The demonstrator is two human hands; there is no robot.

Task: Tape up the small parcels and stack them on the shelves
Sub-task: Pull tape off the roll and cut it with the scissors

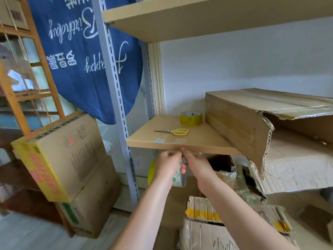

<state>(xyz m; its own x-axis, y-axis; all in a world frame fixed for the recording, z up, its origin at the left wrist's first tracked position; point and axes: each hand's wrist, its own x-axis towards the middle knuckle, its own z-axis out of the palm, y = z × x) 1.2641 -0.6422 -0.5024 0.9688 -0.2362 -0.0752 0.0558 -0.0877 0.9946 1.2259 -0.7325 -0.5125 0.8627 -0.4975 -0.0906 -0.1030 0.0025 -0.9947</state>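
Shelf: a light wood board (189,141) crosses mid-frame on a grey slotted upright (115,87); a small white sticker sits near its front edge, print too small to read.
On the shelf: yellow-handled scissors (175,131) lie flat, with a yellowish tape roll (191,118) behind them, just beside a large torn carton (252,120) at right.
Room: white wall behind; wooden rack (27,69) at upper left; stacked cartons (59,156) at lower left, with red print too blurred to read.
Writing: a blue cloth (77,56) hangs upside down, reading "Happy Birthday" plus Korean characters.
Hands: below the shelf edge, the left hand (166,166) grips a clear tape roll (180,175) with green print; the right hand (195,164) pinches at its top, fingertips pressed together.
Parcels: flattened, taped boxes (207,219) lie at bottom centre.
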